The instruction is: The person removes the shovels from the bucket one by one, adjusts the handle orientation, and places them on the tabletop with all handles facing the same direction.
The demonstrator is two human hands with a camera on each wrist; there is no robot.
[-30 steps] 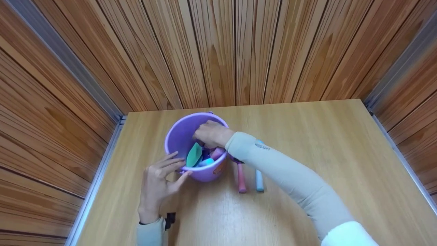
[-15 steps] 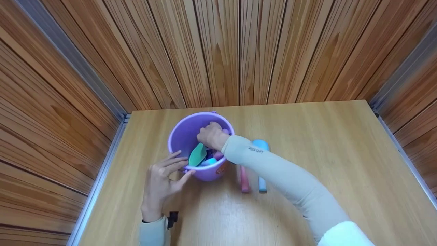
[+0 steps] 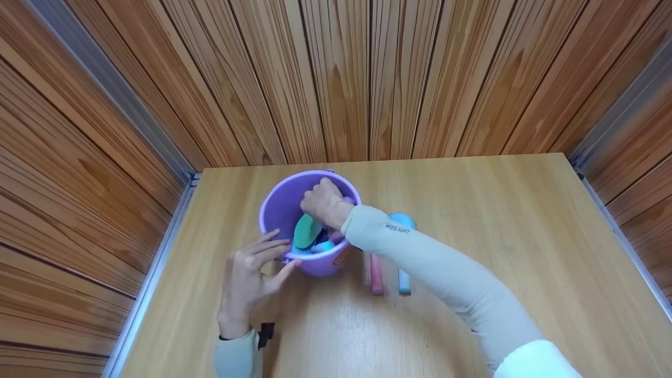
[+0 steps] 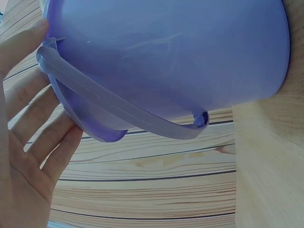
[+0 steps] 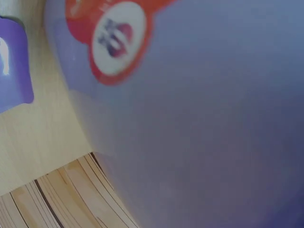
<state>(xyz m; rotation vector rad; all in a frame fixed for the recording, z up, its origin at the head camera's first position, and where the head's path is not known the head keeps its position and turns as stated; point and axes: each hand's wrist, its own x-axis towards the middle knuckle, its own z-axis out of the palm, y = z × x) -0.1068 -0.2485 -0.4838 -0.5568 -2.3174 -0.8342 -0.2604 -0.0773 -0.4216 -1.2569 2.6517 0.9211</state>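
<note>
A purple bucket [image 3: 273, 212] stands on the table with several toys inside. My left hand [image 3: 247, 273] holds its near-left rim, thumb outside and fingers over the edge; the left wrist view shows this hand [image 4: 33, 137] at the rim beside the hanging bucket handle [image 4: 118, 107]. Inside the bucket, my right hand [image 3: 324, 200] has bent knuckles, and its fingertips are hidden. Just below it is a green toy piece [image 3: 306, 232], perhaps a scoop. A light-blue piece [image 3: 321, 247] lies near the front wall. The right wrist view shows only the bucket's outer wall [image 5: 190, 118].
Right of the bucket lie a toy with a pink handle [image 3: 376, 275] and a blue toy [image 3: 403, 281], both partly under the right sleeve [image 3: 436, 262]. A purple object [image 5: 13, 64] lies beside the bucket. Wood-panelled walls [image 3: 346, 79] enclose the table [image 3: 483, 210].
My right hand has shifted slightly inside the bucket, and the green piece has turned and moved up toward it. The left hand keeps its hold on the rim. The head view has shifted a little.
</note>
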